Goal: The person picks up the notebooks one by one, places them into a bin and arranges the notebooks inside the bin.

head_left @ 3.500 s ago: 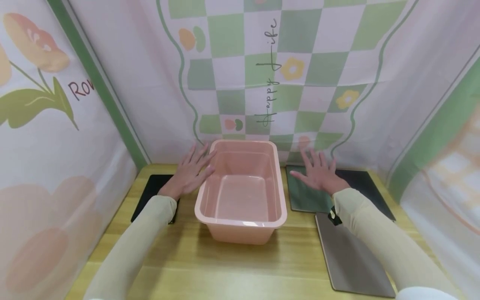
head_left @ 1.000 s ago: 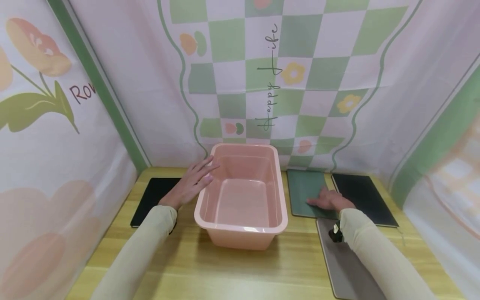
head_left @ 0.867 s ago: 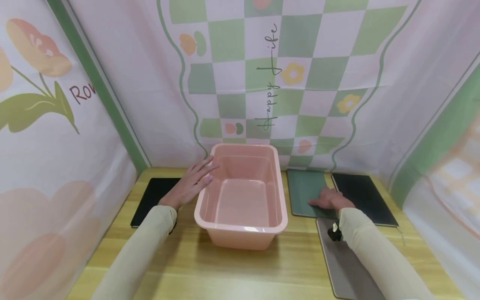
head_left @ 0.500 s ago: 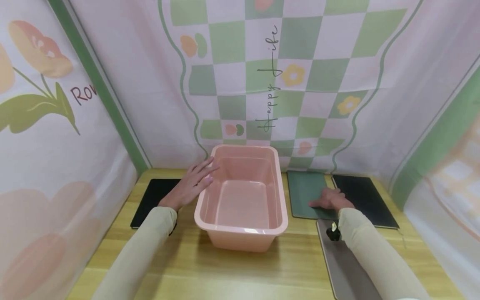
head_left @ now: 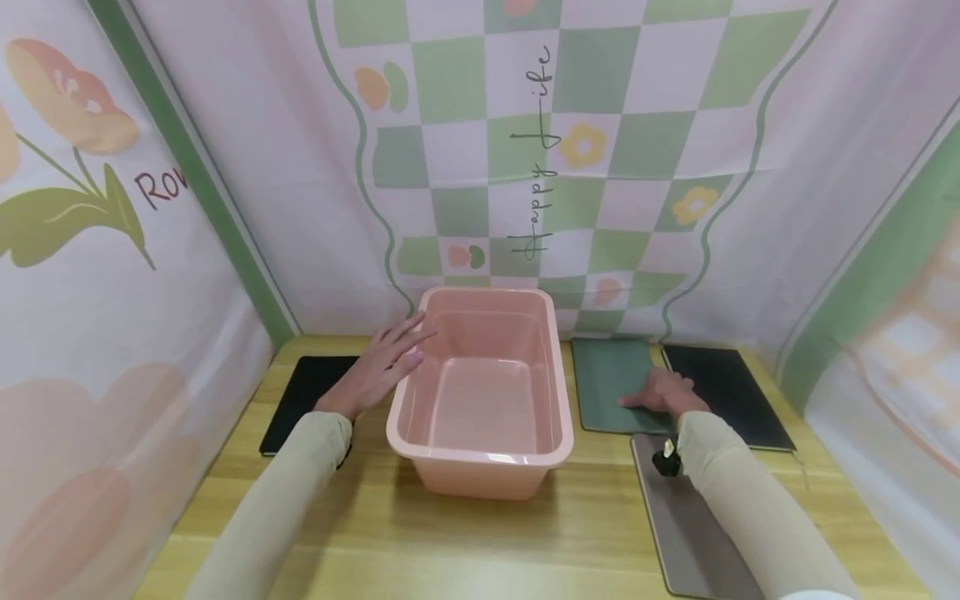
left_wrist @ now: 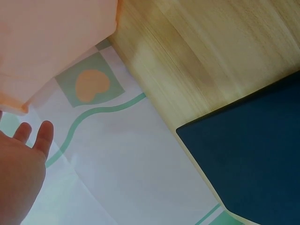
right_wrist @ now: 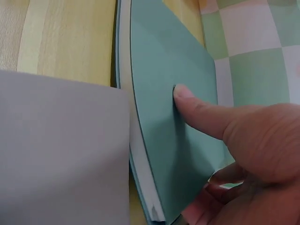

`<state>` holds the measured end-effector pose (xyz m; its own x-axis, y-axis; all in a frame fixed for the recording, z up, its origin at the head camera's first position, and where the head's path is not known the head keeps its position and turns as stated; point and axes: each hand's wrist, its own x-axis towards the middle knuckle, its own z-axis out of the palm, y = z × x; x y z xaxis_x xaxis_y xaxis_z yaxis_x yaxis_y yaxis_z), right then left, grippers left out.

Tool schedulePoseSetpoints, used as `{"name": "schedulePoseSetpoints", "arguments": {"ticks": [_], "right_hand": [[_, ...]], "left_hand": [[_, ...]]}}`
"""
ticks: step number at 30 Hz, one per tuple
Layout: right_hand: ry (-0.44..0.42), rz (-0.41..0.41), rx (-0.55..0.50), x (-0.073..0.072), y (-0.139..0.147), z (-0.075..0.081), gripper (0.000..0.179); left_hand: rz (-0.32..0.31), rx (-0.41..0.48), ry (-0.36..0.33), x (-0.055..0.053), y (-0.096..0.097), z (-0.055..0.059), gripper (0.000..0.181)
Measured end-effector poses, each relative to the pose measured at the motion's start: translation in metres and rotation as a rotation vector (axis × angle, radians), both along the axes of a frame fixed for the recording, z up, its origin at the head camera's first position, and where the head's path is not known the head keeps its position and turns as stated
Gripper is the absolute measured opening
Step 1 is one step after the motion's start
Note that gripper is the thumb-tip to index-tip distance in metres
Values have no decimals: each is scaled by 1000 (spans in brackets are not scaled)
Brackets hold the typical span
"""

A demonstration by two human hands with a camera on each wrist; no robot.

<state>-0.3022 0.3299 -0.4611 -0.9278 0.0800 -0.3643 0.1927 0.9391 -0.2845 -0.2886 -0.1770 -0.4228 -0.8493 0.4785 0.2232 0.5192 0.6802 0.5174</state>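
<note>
My right hand (head_left: 666, 392) grips the green notebook (head_left: 609, 375) by its right edge. In the right wrist view, the thumb presses on the cover of that notebook (right_wrist: 166, 61) while the other fingers curl at the edge, their tips partly hidden. The notebook lies flat, to the right of a pink plastic tub (head_left: 480, 479) that has nothing in it. My left hand (head_left: 378, 367) is by the tub's left rim, fingers extended; whether it touches the rim I cannot tell. In the left wrist view, only part of this hand (left_wrist: 21, 173) shows.
A grey-brown notebook (head_left: 690, 525) lies in front of the green one, partly under my right forearm. Another black notebook (head_left: 731, 400) is at the far right. A dark notebook (head_left: 296, 408) lies left of the tub. A patterned cloth (head_left: 450, 150) hangs behind the table.
My right hand has come down from above the green notebook, fingers spread before, and now grips its right edge. The left hand has stayed nearly in place. The tub has not moved.
</note>
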Motion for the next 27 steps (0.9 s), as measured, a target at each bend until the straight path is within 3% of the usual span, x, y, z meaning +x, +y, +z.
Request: {"name": "schedulePoseSetpoints", "arguments": {"ticks": [9,19,27], "right_hand": [[31,-7,-63,1,4,0,94],[61,-35,-352,0,4,-4,105],[54,-87,-498,-2,3,-5,85]], "left_hand": [[-5,-9,17,-2,0,-2,54],[7,6,6,-1,1,0,54],[3,10,13,0,1,0,53]]}}
